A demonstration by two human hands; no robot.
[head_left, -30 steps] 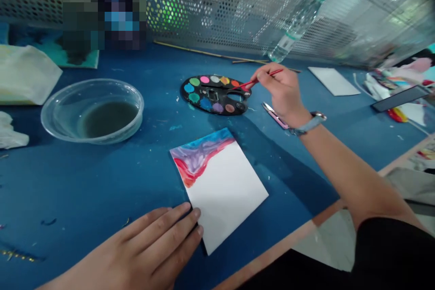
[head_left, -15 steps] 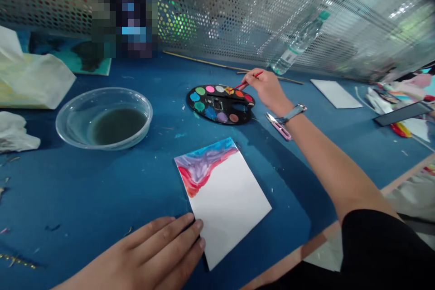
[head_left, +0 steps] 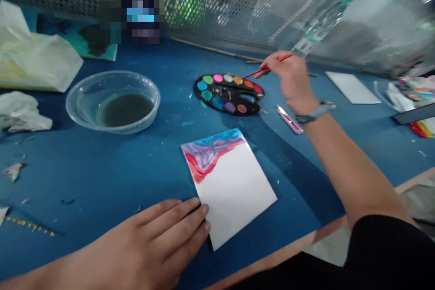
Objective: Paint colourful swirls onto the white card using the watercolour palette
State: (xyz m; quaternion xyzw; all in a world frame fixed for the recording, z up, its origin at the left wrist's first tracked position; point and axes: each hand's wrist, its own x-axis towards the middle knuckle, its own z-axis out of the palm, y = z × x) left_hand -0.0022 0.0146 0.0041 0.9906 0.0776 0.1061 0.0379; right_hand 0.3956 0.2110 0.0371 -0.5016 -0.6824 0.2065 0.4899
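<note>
Our right hand pinches red brush, long axis slanting down-left from fingers, tip at yellow-orange well of palette; our left hand, nearer panel, rests unclenched fingers against its left edge

- Blue table, its near edge pale pinkish brown
- Perforated silvery screen standing behind the table
- Green light speckling the screen
- Pale floor beyond the table's near edge
</note>
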